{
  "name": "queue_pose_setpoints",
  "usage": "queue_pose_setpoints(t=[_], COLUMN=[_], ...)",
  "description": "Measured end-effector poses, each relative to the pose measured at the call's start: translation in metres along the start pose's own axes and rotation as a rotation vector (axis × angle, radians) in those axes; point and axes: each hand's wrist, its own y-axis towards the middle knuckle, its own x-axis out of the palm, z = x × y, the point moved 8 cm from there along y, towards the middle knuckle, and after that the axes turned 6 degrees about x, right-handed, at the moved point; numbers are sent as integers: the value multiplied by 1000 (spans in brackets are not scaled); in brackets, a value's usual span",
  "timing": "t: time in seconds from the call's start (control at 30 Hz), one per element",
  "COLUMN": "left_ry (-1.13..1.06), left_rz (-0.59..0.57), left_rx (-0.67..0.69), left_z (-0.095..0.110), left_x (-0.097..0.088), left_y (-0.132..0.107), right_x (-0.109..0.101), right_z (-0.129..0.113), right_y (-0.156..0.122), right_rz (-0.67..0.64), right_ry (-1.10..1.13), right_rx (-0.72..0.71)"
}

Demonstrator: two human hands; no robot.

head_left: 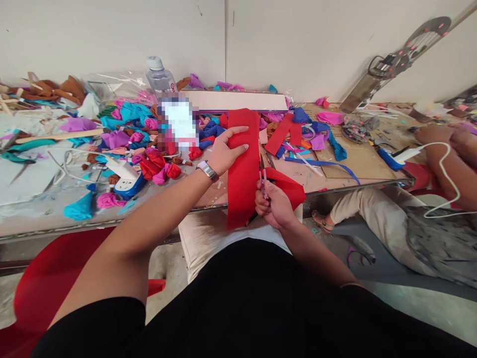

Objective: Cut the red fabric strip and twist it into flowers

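A broad strip of red cloth (243,169) hangs over the table's front edge toward my lap. My left hand (228,149), with a metal watch at its wrist, lies on the strip's left side, thumb and fingers stretched out and apart. In my right hand (274,203) is a pair of scissors (263,183), the fingers closed around the handles. The blades point away from me along the strip's right edge; how far apart they are is hard to see. A loose red fold (288,186) spreads right of the scissors. Smaller red pieces (280,134) lie beyond.
Colourful cloth scraps (130,119) cover much of the table. A blurred phone (181,122) stands before a clear bottle (160,77). At left are green-handled pliers (22,154) and a power strip (128,184). A co-worker's arms (439,149) are at the right, near a dark bottle (363,89).
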Motion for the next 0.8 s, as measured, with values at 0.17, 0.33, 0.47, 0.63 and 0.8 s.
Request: queue_pose_setpoints(t=[0.17, 0.33, 0.47, 0.63, 0.8], left_ry=[9, -11, -14, 4, 15], left_rz=[4, 3, 7, -3, -25], left_rx=[-12, -27, -17, -1, 8], left_z=[2, 2, 2, 2, 4], left_x=[-1, 0, -1, -1, 0], left_y=[0, 0, 0, 0, 0], right_x=[3, 5, 6, 6, 5], right_z=[-2, -2, -2, -3, -6], right_y=[0, 2, 3, 2, 1], right_rz=[-2, -4, 2, -9, -8], right_ry=[0, 2, 1, 12, 20], right_rx=[-2, -12, -11, -11, -2])
